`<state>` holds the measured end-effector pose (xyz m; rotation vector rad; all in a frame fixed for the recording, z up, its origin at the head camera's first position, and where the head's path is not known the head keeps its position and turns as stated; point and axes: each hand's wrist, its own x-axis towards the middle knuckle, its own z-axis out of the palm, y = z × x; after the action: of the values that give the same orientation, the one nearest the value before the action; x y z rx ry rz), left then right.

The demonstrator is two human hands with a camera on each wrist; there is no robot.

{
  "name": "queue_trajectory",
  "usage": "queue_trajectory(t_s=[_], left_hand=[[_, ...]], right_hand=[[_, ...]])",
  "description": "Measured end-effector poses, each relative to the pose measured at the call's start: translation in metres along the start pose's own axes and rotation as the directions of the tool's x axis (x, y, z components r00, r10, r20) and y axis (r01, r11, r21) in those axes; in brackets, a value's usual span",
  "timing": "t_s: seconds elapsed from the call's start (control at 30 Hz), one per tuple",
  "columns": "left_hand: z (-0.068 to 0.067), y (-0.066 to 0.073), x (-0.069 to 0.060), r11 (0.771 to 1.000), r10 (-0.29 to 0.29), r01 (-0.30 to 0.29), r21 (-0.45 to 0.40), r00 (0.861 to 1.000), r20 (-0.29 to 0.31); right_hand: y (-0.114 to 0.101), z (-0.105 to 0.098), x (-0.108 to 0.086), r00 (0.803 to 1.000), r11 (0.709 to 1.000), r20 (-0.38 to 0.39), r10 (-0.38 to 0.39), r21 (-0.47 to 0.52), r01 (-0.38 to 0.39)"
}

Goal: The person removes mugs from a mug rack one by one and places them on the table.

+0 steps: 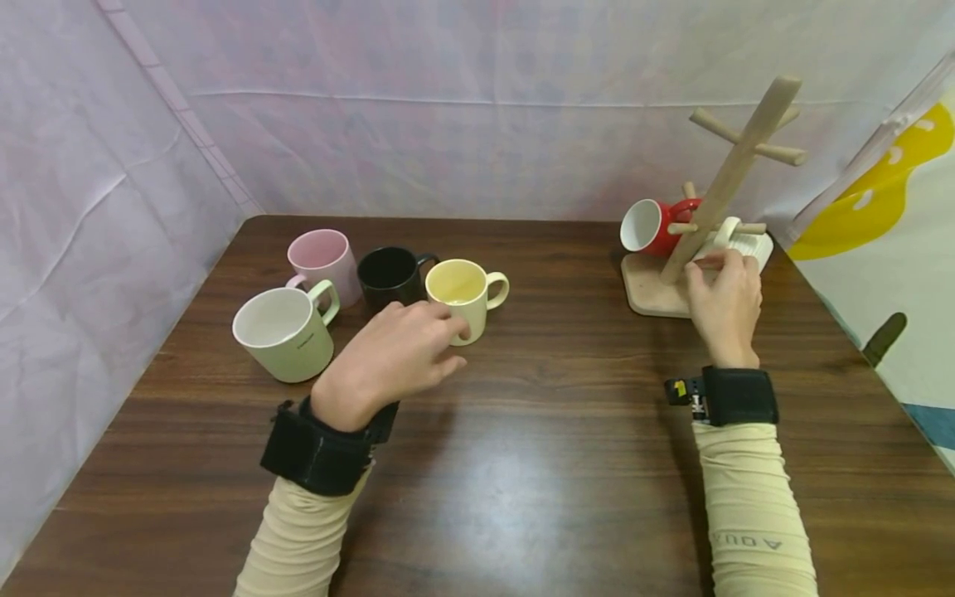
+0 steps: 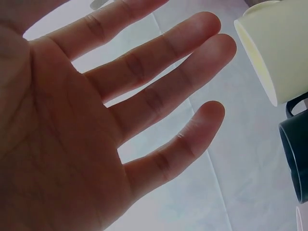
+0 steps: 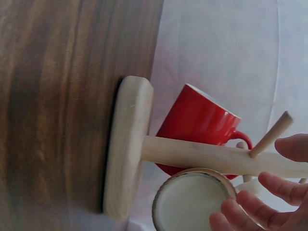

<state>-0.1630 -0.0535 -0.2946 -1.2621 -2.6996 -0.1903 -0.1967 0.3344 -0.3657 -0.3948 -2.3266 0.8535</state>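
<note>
My left hand [image 1: 399, 352] is held over the table just in front of a yellow mug [image 1: 470, 311]. Its fingers are spread and rather straight, and its palm holds nothing in the left wrist view. At the right, my right hand [image 1: 725, 303] is beside a wooden mug tree [image 1: 719, 199], next to a white mug [image 1: 749, 245] whose handle is at a lower peg. In the right wrist view the thumb and fingertips [image 3: 279, 187] stand apart, not wrapped round the white mug [image 3: 192, 202]. A red mug [image 1: 656, 228] hangs tilted on another lower peg.
A black mug [image 1: 390, 278], a pink mug [image 1: 328, 257] and a pale green mug [image 1: 294, 344] stand grouped at the left of the brown table [image 1: 552, 464]. Curtains [image 1: 448, 149] close off the back and left side. The tree's upper pegs [image 1: 779, 153] jut out above my right hand.
</note>
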Motion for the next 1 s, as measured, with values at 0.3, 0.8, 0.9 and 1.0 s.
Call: queue_trajectory(t_s=[0.3,0.8,0.9,1.0], left_hand=[[0.0,0.007,0.002,1.0,0.014,-0.014,0.007,1.0,0.008],[0.001,0.011,0.002,1.0,0.022,-0.022,0.01,1.0,0.016],[0.001,0.011,0.003,1.0,0.026,-0.026,0.015,1.0,0.014],[0.001,0.012,0.002,1.0,0.026,-0.026,0.017,1.0,0.012]], right_hand=[[0.005,0.003,0.001,0.999,0.999,-0.044,0.032,0.021,-0.031],[0.018,0.003,0.002,0.98,0.992,-0.153,0.124,0.026,-0.122],[0.022,0.004,0.004,0.974,0.99,-0.176,0.141,0.022,-0.139],[0.025,0.005,0.005,0.97,0.987,-0.184,0.159,0.017,-0.159]])
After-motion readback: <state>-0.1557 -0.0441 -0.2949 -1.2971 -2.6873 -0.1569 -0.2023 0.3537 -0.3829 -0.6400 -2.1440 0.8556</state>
